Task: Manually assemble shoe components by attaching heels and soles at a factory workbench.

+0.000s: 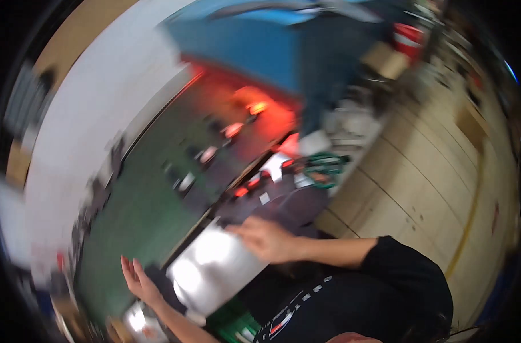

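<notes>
My left hand (139,281) is raised over the near end of the green belt, its fingers stretched out and nothing visible in them. Close beside it, a dark grey flat piece (164,290) lies at the left end of a shiny silver metal plate (215,268). Above the plate's right end is my right hand (265,237), blurred by motion. Its fingers point left, and I cannot make out whether they hold anything. Several small pieces with pale and dark parts (208,154) sit in a row along the green belt (123,228).
A blue machine (243,51) spans the belt's far end, its opening glowing red. Beside the belt stand dark pieces (297,206) and a coil of green cord (323,170). A white panel (100,86) rises at left. Tiled floor (409,171) with a yellow line lies at right.
</notes>
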### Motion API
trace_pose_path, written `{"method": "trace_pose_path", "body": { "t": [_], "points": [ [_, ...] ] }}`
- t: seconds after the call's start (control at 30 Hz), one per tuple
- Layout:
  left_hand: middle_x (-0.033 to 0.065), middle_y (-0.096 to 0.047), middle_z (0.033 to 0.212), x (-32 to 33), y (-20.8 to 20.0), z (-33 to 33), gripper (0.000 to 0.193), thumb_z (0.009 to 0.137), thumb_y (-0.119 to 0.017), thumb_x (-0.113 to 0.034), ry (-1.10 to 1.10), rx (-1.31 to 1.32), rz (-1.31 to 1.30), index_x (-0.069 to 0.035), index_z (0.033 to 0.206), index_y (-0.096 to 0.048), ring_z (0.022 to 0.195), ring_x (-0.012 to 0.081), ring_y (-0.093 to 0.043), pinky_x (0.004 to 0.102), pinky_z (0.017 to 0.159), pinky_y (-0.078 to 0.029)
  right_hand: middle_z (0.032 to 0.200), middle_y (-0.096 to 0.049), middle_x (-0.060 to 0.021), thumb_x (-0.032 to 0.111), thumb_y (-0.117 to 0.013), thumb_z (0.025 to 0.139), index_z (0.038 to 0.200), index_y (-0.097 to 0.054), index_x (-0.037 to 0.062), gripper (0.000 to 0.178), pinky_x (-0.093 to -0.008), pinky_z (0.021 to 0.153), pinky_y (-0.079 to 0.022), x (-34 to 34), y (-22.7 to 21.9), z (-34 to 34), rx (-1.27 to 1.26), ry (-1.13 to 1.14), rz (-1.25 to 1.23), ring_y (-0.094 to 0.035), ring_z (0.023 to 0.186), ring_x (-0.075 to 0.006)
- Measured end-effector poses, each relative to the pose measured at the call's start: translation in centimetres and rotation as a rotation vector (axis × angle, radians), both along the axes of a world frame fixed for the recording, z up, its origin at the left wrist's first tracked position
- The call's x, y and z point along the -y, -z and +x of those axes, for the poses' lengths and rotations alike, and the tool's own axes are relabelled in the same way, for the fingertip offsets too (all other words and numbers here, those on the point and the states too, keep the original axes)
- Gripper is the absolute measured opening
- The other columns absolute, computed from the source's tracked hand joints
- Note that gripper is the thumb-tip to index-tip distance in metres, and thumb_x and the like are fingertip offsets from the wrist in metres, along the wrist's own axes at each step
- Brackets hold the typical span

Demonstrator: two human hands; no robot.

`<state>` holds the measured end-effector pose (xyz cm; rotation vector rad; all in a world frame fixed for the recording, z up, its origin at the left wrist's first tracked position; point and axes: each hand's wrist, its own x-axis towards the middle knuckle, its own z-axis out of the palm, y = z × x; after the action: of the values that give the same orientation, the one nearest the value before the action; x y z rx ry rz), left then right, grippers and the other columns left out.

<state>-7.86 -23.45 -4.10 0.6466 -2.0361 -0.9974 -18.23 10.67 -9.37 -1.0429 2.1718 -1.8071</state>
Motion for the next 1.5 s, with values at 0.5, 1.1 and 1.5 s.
{"method": "trace_pose_path", "body": {
  "t": [0.5, 1.1, 1.5],
  "points": [
    [0.0137, -0.065, 0.102, -3.3, 13.8, -21.2, 0.029, 0.088, -0.061, -0.026, 0.314, 0.318, -0.196, -0.005, 0.108, -0.061, 0.099, 0.0331, -0.059, 0.0402, 0.089, -0.043, 0.080, -0.050, -0.0018, 0.017, -0.059, 0.076, 0.083, -0.059, 0.0115, 0.009, -0.0331, 0.071, -0.041, -1.9, 4.4, -5.8, -0.665, 0.196, 0.303, -0.052, 0.082, -0.0193],
    [0.0021, -0.064, 0.084, -2.4, 5.9, -14.5, 0.017, 0.084, -0.069, -0.012, 0.233, -0.416, 0.494, -0.002, 0.096, -0.062, 0.073, 0.0100, -0.058, 0.0211, 0.066, -0.047, 0.090, -0.054, -0.0041, 0.027, -0.068, 0.074, 0.094, -0.057, 0.0107, 0.028, -0.0405, 0.087, -0.034, -0.9, 5.0, -6.2, -0.669, 0.291, 0.207, -0.052, 0.090, -0.0214],
    [0.0009, -0.057, 0.080, -16.7, 1.9, 1.3, 0.038, 0.077, -0.064, -0.012, 0.553, -0.136, 0.967, -0.004, 0.113, -0.054, 0.055, 0.0052, -0.052, 0.0169, 0.062, -0.045, 0.104, -0.062, -0.0103, 0.009, -0.067, 0.084, 0.079, -0.048, 0.0051, 0.020, -0.0294, 0.089, -0.045, 0.4, -6.0, -0.6, 0.794, -0.458, -0.661, -0.057, 0.102, -0.0150]
  ]
}}
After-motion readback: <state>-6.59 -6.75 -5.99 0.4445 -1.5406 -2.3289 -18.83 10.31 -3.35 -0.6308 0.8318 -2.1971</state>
